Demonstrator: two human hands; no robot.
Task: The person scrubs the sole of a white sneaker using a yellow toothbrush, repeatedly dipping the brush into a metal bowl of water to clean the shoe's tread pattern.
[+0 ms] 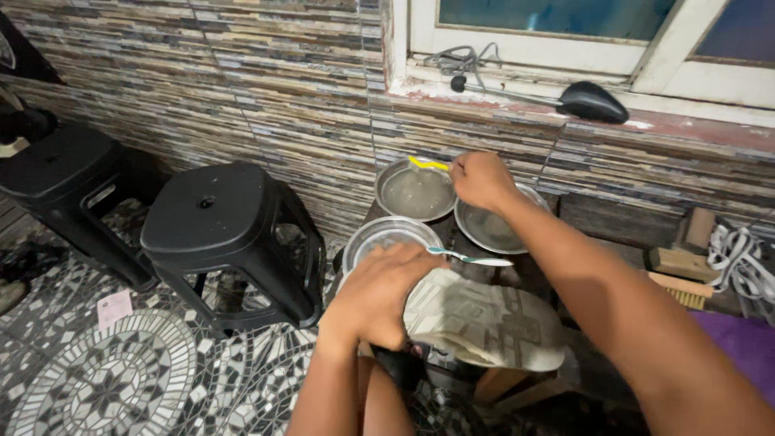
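The left hand (378,295) clamps a pale grey patterned sneaker (483,321) at 6 o'clock. The right hand (482,179) pinches a yellow-handled toothbrush (426,164) over the cloudy steel bowl (415,192) at 12 o'clock. Best wet only the bristles, holding the sneaker steady.

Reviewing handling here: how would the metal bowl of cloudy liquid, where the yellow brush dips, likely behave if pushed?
The bowl looks thin and light, so it would probably slide easily. Its liquid reaches near the rim, so a push would likely slosh it over. It sits close against a second bowl, which might block it.
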